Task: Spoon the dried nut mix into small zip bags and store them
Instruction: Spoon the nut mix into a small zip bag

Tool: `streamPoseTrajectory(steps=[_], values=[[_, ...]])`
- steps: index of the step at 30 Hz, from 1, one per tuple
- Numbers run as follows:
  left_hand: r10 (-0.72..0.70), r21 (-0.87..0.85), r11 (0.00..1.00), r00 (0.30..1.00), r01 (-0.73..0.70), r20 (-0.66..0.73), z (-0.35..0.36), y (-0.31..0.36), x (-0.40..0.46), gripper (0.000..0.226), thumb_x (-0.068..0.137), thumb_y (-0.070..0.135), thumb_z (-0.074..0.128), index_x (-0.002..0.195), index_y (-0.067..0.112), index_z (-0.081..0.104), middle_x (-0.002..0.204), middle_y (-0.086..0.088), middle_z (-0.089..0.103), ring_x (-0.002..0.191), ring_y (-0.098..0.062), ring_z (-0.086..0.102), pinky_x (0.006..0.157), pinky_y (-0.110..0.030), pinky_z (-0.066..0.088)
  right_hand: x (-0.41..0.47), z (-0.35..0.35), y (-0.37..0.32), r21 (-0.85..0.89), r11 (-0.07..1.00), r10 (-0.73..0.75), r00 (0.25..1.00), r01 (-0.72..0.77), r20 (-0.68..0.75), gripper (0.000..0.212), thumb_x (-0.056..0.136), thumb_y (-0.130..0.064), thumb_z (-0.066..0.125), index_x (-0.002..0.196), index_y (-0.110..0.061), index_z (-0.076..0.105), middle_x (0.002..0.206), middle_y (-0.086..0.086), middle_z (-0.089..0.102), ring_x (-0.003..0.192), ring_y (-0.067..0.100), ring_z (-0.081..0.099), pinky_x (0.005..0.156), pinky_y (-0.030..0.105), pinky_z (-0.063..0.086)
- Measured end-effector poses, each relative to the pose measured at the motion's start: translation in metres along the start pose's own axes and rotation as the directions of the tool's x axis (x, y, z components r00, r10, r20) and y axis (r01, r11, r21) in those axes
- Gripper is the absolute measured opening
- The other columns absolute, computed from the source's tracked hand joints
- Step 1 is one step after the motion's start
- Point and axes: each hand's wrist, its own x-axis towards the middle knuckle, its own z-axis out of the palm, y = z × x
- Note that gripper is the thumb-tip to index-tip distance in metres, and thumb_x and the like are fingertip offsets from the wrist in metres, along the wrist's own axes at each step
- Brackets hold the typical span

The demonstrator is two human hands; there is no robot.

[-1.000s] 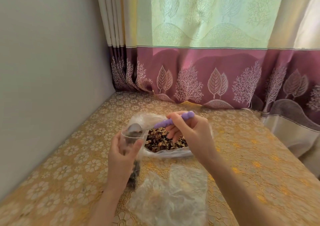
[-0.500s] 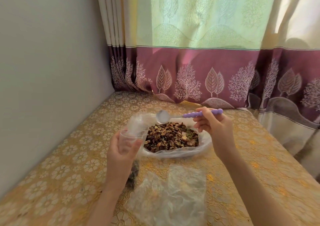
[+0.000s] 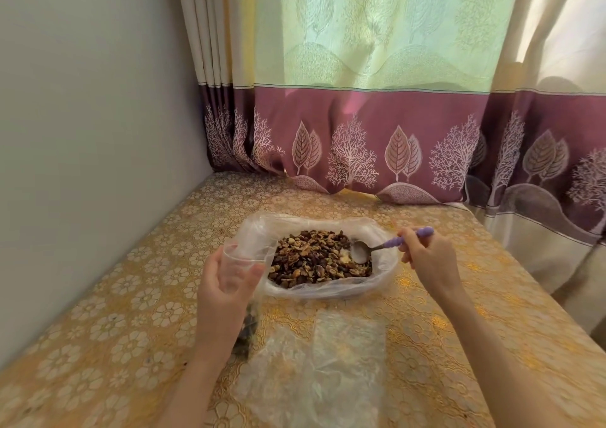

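The left hand is gripping a small zip bag, fingers and thumb curling around its open mouth; some dark nut pieces are sitting at its bottom, below the wrist. At 3 o'clock from this hand, the nut mix is lying in a big clear bag on the table. The right hand is pinching the purple handle of a spoon; its bowl is resting on the mix at the 3 o'clock edge. Empty clear bags are lying at 6 o'clock from the mix. A curtain is hanging at 12 o'clock.
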Motion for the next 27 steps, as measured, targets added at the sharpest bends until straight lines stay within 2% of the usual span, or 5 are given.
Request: streamPoseTrajectory(steps=[4,8,12,15,27], values=[[0.001,-0.011,1.0,1.0,-0.001,-0.006,0.0,0.0,0.0,0.057,0.067,0.048,0.066,0.119,0.026,0.052,0.102,0.004,0.066,0.082,0.003,0.064,0.061,-0.008,0.048,0.005,-0.002,-0.001,0.07,0.997,0.044,0.999,-0.044,0.006,0.036,0.093,-0.009,0.049,0.061,-0.008,0.066,0.069,0.01,0.072,0.052,0.012,0.047,0.048,0.021,0.039],[0.006,-0.017,1.0,1.0,-0.006,-0.007,0.0,-0.001,0.0,0.062,0.068,0.045,0.066,0.121,0.018,0.052,0.103,0.003,0.065,0.081,0.005,0.064,0.06,-0.006,0.047,0.008,-0.004,0.0,0.148,0.982,0.119,0.993,-0.121,0.024,0.042,0.093,-0.008,0.046,0.055,-0.007,0.065,0.069,0.018,0.07,0.056,0.016,0.046,0.048,0.027,0.038],[0.007,-0.014,1.0,1.0,-0.007,-0.001,0.001,0.0,0.001,0.067,0.068,0.044,0.065,0.125,0.013,0.05,0.103,0.002,0.065,0.08,0.006,0.063,0.061,-0.006,0.047,0.003,0.002,0.003,0.204,0.951,0.218,0.972,-0.232,0.09,0.037,0.095,-0.007,0.044,0.065,0.005,0.062,0.07,0.02,0.071,0.047,0.01,0.045,0.037,0.017,0.034],[0.01,-0.002,1.0,1.0,-0.01,0.0,0.0,0.0,0.0,0.068,0.067,0.045,0.065,0.125,0.013,0.05,0.104,0.002,0.065,0.081,0.005,0.063,0.062,-0.007,0.048,-0.002,0.009,0.007,0.222,0.933,0.264,0.959,-0.282,0.107,0.036,0.097,-0.01,0.045,0.067,0.004,0.06,0.072,0.02,0.071,0.045,0.012,0.046,0.037,0.019,0.034],[-0.025,0.018,1.0,1.0,0.025,0.005,-0.001,-0.001,0.001,0.069,0.066,0.051,0.066,0.126,0.019,0.05,0.106,0.003,0.065,0.086,-0.006,0.066,0.065,-0.02,0.056,-0.004,0.005,0.002,0.301,0.922,0.28,0.956,-0.243,-0.089,0.034,0.091,-0.007,0.047,0.059,-0.002,0.06,0.056,0.007,0.069,0.043,0.01,0.049,0.036,0.018,0.035]])
